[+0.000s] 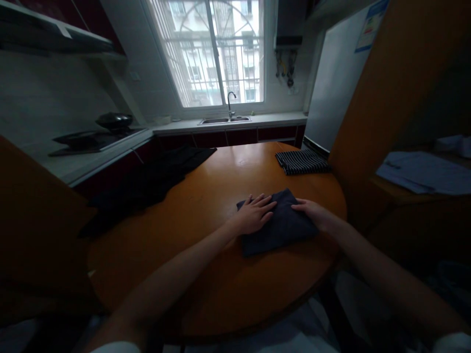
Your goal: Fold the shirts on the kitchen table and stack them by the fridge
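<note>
A dark blue folded garment point(281, 228) lies flat on the round wooden table point(206, 196), right of its middle. My left hand point(254, 214) rests on the garment's left part with the fingers stretched out and spread. At the garment's right edge is my right hand point(312, 212), its thumb on top and its other fingers tucked out of sight at the side or underneath, so it grips that edge. What kind of garment it is, I cannot make out.
A striped black-and-white folded cloth point(303, 162) lies at the table's far right. Dark clothing point(147, 184) spreads over the left edge. Behind stand a sink point(224, 120) under the window, a stove with a pan point(114, 120), and a fridge point(333, 83). Papers point(423, 171) lie at right.
</note>
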Motion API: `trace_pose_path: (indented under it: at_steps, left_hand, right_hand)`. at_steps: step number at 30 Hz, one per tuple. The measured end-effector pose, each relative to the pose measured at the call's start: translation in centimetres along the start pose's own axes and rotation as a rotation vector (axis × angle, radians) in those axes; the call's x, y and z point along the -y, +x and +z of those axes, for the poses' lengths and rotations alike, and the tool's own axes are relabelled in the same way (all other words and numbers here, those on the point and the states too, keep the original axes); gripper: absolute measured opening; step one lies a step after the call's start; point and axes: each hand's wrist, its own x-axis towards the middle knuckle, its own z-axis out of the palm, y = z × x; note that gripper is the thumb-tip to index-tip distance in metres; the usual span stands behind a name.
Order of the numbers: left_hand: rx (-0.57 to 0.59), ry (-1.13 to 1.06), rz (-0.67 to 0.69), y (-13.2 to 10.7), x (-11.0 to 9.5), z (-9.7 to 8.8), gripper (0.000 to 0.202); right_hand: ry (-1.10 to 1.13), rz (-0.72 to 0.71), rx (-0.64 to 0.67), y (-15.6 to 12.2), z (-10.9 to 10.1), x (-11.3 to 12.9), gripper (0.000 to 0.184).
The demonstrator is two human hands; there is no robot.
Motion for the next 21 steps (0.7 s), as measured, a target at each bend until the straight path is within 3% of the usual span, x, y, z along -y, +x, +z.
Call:
trace_pose_path:
  at_steps: [5, 9, 12, 16, 19, 21]
  left_hand:
    - [0.022, 0.039, -0.002, 0.3, 0.2, 0.3, 0.054]
    - [0.001, 0.077, 0.011, 0.5, 0.2, 0.8, 0.054]
    - [0.003, 0.106, 0.023, 0.5, 0.1, 1.1, 0.054]
    - [-0.026, 0.130, 0.037, 0.5, 0.0, 1.5, 0.052]
    - [-0.035, 0.140, 0.043, 0.5, 0.0, 1.6, 0.051]
    - [-0.047, 0.129, 0.039, 0.3, 0.2, 1.7, 0.052]
  right_hand:
    - [-0.052, -0.071, 0.017, 0.5, -0.5, -0.1, 0.049]
    - [-0.190, -0.144, -0.099, 1.3, -1.3, -0.5, 0.061]
    - [-0.512, -0.228, -0.237, 1.8, -2.4, -0.9, 0.062]
    - [-1.113, -0.566, -0.463, 2.8, -2.7, -0.6, 0.041]
    - [-1.310, -0.745, -0.361, 4.3, -1.1, -0.8, 0.048]
    - [-1.409, -0.744, -0.218, 5.4, 0.3, -1.6, 0.055]
